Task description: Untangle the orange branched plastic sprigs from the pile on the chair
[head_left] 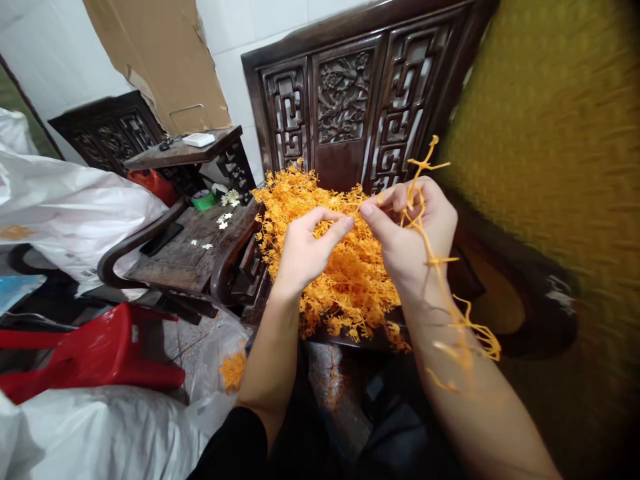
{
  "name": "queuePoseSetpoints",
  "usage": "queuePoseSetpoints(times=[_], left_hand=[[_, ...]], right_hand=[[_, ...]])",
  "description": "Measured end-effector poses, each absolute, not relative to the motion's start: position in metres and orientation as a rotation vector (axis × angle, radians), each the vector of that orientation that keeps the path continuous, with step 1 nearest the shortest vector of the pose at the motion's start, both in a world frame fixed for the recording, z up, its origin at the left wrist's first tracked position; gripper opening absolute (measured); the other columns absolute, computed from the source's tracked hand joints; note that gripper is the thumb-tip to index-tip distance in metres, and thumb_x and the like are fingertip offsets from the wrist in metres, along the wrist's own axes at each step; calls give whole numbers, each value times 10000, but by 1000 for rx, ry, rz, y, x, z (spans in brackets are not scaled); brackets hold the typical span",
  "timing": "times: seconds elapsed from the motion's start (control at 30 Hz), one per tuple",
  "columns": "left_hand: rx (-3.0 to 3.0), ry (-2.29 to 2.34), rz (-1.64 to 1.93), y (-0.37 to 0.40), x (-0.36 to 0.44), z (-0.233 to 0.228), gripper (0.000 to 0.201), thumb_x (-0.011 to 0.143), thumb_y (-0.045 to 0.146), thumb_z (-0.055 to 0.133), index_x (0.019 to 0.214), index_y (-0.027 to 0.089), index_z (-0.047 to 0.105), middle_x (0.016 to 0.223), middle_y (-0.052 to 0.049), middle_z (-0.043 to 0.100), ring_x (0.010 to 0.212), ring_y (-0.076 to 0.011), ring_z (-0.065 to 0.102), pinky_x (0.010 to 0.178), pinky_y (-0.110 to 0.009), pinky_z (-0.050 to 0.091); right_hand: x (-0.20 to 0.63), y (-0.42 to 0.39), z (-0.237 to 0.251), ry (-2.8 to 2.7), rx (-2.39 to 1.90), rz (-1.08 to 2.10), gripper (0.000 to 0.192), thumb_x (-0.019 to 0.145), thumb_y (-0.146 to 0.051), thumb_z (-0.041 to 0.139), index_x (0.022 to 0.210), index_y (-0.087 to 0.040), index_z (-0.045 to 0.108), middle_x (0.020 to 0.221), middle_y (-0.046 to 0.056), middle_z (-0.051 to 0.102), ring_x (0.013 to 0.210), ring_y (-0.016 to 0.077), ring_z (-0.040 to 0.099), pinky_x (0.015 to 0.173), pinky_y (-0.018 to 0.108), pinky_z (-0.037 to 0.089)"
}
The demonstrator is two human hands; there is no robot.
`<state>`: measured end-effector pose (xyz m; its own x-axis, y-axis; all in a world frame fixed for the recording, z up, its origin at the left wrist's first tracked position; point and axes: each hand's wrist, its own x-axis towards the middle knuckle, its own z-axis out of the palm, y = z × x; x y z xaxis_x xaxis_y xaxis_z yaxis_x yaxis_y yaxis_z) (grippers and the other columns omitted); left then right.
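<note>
The right hand [410, 233] is closed around an orange plastic sprig strand [440, 280] trailing below its wrist. The left hand [307, 247] pinches a small piece just beside, over the orange heap [300, 200].

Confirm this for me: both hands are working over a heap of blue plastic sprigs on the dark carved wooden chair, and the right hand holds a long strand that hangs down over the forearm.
Wrong in one respect: the heap of plastic sprigs is orange, not blue. The rest stands in the head view: the left hand and right hand work over it on the carved wooden chair, and the right hand holds a long strand hanging over the forearm.
</note>
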<state>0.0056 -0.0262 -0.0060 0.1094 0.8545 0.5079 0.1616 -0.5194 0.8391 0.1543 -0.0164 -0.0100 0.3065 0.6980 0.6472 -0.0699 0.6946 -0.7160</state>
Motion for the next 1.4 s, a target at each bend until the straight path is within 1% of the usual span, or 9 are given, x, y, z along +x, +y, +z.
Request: queuePoseSetpoints(times=[0.13, 0.37, 0.63, 0.77, 0.87, 1.0, 1.1, 1.3, 1.4], left_hand=[[1870, 1096, 1445, -30, 5, 0, 294, 916, 469, 773, 843, 188, 728, 821, -8, 758, 768, -152, 664, 771, -301, 525], [1861, 1021, 1481, -29, 0, -3, 176, 954, 355, 733, 903, 188, 748, 953, -31, 809, 882, -177, 724, 875, -326, 544], [1929, 1199, 1424, -38, 10, 3, 179, 947, 343, 710, 874, 183, 742, 826, -10, 776, 752, -157, 665, 773, -312, 501], [1945, 1152, 1223, -50, 9, 9, 182, 912, 329, 735, 802, 184, 732, 772, -8, 752, 731, -152, 653, 759, -308, 497], [1802, 1105, 1205, -53, -1, 12, 207, 930, 340, 704, 794, 184, 696, 747, -13, 746, 576, -105, 573, 607, -268, 461], [1444, 976, 1454, -43, -15, 10, 167, 925, 245, 650, 802, 201, 547, 800, -11, 753, 447, -45, 443, 442, -204, 339], [1333, 900, 1481, -32, -16, 5, 100, 881, 180, 679, 950, 212, 614, 735, 30, 684, 444, -36, 426, 427, -176, 294], [1281, 862, 1411, -21, -15, -3, 383, 889, 546, 781, 1007, 182, 769, 686, 28, 532, 481, -31, 365, 418, -186, 206], [1368, 888, 1365, -20, -16, -7, 476, 843, 626, 800, 1055, 201, 781, 655, 35, 538, 492, -51, 377, 435, -203, 261]], right_hand=[[150, -15, -12, -1148, -667, 444, 464, 819, -251, 854, 743, -245, 397, 731, -17, 567, 725, 147, 624, 681, 319, 515], [159, -4, -13, -1237, -591, 977, 603, 693, -423, 963, 758, -250, 389, 670, -52, 542, 494, 96, 485, 428, 258, 343], [137, -7, -20, -979, -547, 711, 526, 736, -243, 903, 752, -250, 378, 740, -17, 603, 696, 144, 619, 558, 267, 450], [153, 9, -20, -666, -533, 598, 480, 745, -194, 838, 795, -266, 367, 762, -29, 609, 661, 131, 631, 417, 213, 321], [175, 18, -19, -660, -557, 624, 498, 721, -206, 860, 772, -263, 368, 722, -29, 588, 629, 125, 618, 396, 214, 285], [179, 9, -17, -1010, -567, 717, 481, 685, -234, 923, 720, -226, 443, 673, -36, 573, 644, 131, 643, 487, 235, 396], [170, 0, -18, -1164, -546, 678, 448, 716, -291, 939, 748, -218, 498, 727, -30, 636, 662, 123, 645, 593, 268, 483], [163, -3, -20, -1250, -602, 537, 322, 754, -380, 932, 908, -253, 678, 826, -14, 686, 702, 145, 678, 615, 291, 523], [162, -10, -16, -1334, -652, 506, 283, 819, -368, 875, 1068, -283, 769, 919, 4, 716, 755, 154, 694, 666, 303, 563]])
